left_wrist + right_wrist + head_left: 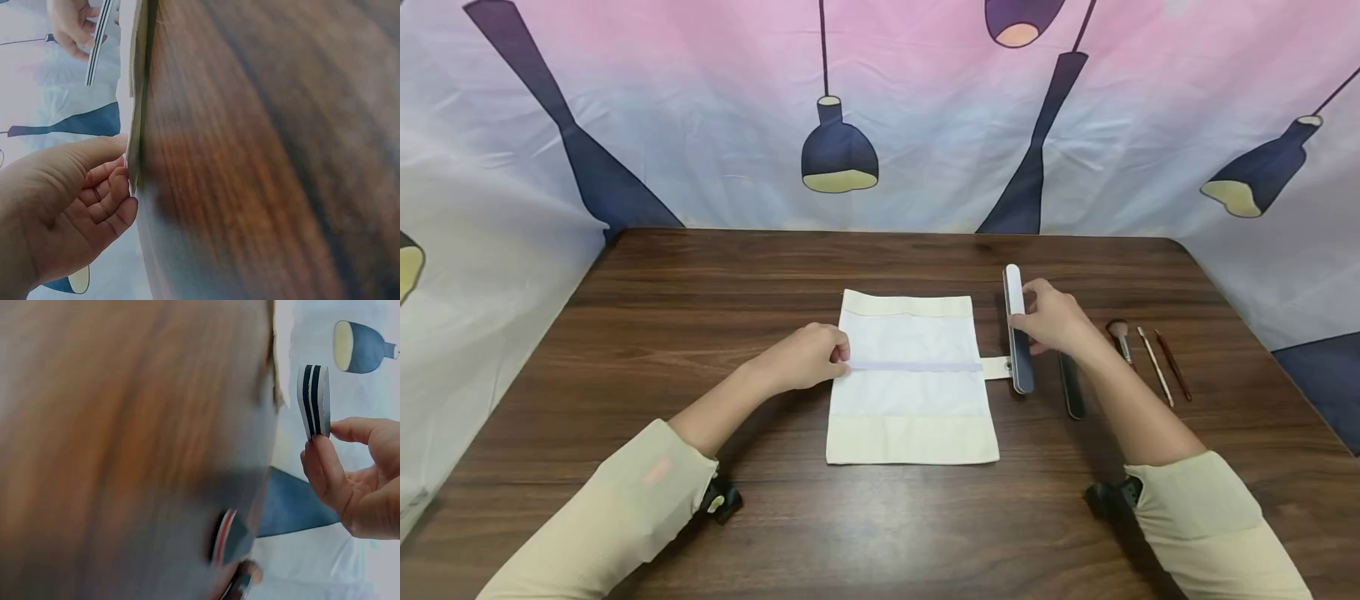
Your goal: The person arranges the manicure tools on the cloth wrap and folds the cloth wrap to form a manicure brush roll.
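A cream and white cloth roll-up pouch [913, 433] lies unfolded, with a pale lilac band across its middle and a snap strap [997, 367] at its right. My left hand [808, 357] pinches the pouch's left edge at the band; in the left wrist view the thumb [103, 150] meets the cloth edge. Between thumb and fingertips, my right hand [1054, 318] holds a long white and grey nail buffer [1021, 358] over the strap's end. Its layered striped side shows in the right wrist view, where the buffer [314, 400] stands clear of the table.
A dark nail file [1071, 392] lies under the right forearm. Further right are a soft brush [1120, 333], a slim pale stick [1155, 367] and a reddish-brown stick [1173, 365]. The brown wooden table [715, 283] meets a printed cloth backdrop [737, 167] behind.
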`<state>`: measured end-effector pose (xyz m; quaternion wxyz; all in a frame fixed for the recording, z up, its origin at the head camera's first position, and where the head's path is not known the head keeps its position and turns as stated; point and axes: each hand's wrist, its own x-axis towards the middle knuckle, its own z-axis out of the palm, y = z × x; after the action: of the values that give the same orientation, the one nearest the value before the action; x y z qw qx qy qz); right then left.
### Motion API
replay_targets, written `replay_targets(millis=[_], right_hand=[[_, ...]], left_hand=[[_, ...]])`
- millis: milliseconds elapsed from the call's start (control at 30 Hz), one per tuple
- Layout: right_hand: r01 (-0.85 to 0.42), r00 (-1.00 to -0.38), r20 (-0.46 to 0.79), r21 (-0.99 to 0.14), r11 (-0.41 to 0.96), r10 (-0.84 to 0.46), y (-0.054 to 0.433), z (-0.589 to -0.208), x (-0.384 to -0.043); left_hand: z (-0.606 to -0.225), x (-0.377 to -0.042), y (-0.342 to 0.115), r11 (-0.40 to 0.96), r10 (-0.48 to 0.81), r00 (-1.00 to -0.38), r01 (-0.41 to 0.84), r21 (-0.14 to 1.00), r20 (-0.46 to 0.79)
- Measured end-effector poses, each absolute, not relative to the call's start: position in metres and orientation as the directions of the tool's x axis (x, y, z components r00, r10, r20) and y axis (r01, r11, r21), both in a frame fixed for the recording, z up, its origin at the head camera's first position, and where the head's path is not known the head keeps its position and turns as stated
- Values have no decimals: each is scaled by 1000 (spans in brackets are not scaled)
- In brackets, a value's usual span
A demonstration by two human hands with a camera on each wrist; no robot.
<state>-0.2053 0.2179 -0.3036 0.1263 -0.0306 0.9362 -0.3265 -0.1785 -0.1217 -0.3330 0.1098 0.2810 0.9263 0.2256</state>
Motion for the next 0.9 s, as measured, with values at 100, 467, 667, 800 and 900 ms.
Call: replay_targets(millis=[100, 467, 667, 800, 900], right_hand=[[34, -966, -218, -636, 771, -137, 210, -299, -208], [37, -967, -205, -704, 709, -153, 175, -292, -226], [40, -969, -193, -737, 675, -154, 151, -286, -236], [43, -968, -193, -760, 648, -163, 134, -282, -242], [49, -967, -195, -776, 629, -165, 122, -281, -245]], left_hand=[[-332, -178, -121, 744, 570, -818, 476, 469, -73], [-334, -178, -120, 749, 570, -821, 502, 432, -34], [-333, -177, -120, 753, 563, -826, 497, 431, -32], [-332, -176, -121, 751, 565, -825, 498, 434, -30], [-332, -176, -121, 747, 568, -823, 502, 435, -26]])
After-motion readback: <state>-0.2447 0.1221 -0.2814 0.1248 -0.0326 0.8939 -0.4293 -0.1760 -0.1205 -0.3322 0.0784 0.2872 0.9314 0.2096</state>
